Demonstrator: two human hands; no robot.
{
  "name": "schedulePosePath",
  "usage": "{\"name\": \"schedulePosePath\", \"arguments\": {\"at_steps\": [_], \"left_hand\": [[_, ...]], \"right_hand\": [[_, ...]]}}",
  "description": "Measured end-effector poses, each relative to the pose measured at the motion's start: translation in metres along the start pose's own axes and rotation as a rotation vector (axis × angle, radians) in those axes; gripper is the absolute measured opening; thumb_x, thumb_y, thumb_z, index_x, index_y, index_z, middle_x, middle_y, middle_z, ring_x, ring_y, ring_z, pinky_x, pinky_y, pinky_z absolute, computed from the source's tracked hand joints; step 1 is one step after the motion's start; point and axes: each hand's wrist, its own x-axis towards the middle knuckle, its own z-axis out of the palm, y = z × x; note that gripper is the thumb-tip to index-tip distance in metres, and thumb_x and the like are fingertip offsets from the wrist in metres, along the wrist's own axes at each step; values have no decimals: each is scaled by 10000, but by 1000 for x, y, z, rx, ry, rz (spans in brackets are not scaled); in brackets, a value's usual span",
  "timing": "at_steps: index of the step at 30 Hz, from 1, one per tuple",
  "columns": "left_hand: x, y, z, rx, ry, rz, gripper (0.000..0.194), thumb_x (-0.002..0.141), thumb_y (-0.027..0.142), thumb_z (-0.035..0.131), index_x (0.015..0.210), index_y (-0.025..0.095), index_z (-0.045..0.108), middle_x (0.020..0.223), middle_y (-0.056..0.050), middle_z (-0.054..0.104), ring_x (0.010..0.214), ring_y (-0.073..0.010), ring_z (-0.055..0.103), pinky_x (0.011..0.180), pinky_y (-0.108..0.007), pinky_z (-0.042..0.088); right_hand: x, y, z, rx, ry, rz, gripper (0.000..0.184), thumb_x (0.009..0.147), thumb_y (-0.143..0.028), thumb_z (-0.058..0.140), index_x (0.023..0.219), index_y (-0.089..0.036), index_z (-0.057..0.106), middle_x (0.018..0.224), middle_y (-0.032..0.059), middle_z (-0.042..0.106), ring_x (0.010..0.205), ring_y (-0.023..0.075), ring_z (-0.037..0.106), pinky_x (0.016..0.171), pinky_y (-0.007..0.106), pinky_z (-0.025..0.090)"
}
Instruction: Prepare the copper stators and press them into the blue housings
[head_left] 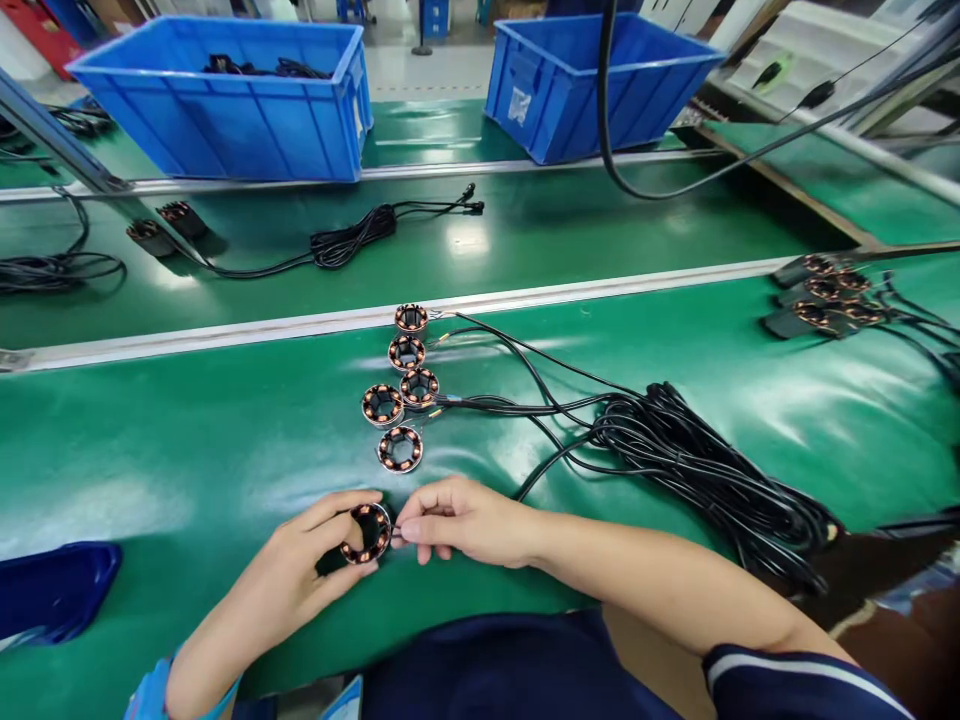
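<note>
My left hand grips a motor stator, a ring with copper windings, with one finger through its centre. At the ring's right side, my right hand is closed in a pinch on a thin dark wire; its far end is hidden by the fingers. Just beyond my hands lies a loose stator. Behind it sit several more, among them a front-left stator and a rear stator. Black cables run from this group to a large bundle of black cable on the right.
A blue bin holding dark parts and another blue bin stand at the back. A coiled cable lies past the pale rail. More stators are grouped at far right. A dark blue tray sits left, and a black cable hangs overhead.
</note>
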Motion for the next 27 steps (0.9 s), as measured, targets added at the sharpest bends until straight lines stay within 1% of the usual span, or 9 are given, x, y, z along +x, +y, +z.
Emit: {"name": "schedulePosePath", "arguments": {"at_steps": [2,5,10,13,15,17,19,23,27], "left_hand": [[0,0,0,-14,-20,-2,116,964,227,618,848,227,614,1354,-73,671,1145,-178,707,923,-277,596],[0,1,1,-54,-67,-3,123,956,212,618,834,221,618,1349,-84,678,1147,-192,709,918,-291,607],[-4,4,-5,-85,-156,-10,131,962,231,619,831,226,619,1369,-77,661,1196,-190,687,946,-284,602],[-2,8,-20,-99,-163,10,121,916,338,725,977,258,657,1389,-67,642,1202,-198,680,957,-286,593],[10,13,-27,-43,-37,31,260,906,403,745,1116,283,649,1323,-55,668,1169,-191,684,960,-286,579],[30,22,-27,70,109,59,247,966,382,674,1183,275,627,1212,-35,706,1112,-170,689,964,-282,555],[53,29,-21,213,168,114,227,1011,352,604,1211,246,619,1161,-28,730,1060,-172,699,959,-305,542],[76,25,-13,418,116,193,227,1037,359,541,1188,214,630,1100,-32,761,909,-203,719,837,-352,542],[56,-2,-30,308,-25,160,198,1050,391,503,1117,261,636,1032,8,753,874,-169,710,794,-303,525]], "right_hand": [[-1,3,3,41,114,-2,567,752,-679,831,899,-148,698,753,-9,649,641,88,584,564,200,392],[-2,5,6,119,161,23,567,740,-669,841,875,-145,669,765,2,672,614,82,557,562,204,362],[-9,7,6,137,25,99,533,878,-694,686,926,-177,562,758,20,708,547,86,535,551,215,392],[-19,-4,-4,-92,-12,-70,454,998,-612,588,1063,-166,640,954,69,740,849,153,681,794,304,530],[-25,-16,-16,-265,143,-252,385,1052,-524,545,1091,-171,693,1062,79,735,1008,170,673,938,338,514],[-25,-29,-28,-335,332,-405,346,1067,-478,538,1048,-181,714,1051,67,732,1000,170,670,932,328,518],[-22,-38,-38,-348,457,-513,322,1068,-458,542,1026,-188,712,1018,52,730,965,168,678,911,316,532],[-12,-41,-43,-535,518,-593,243,1082,-356,522,1090,-196,705,1096,48,737,1056,174,680,988,325,511],[-3,-37,-35,-734,392,-636,204,1078,-262,503,1120,-192,689,1153,61,735,1097,177,679,1016,330,510]]}}
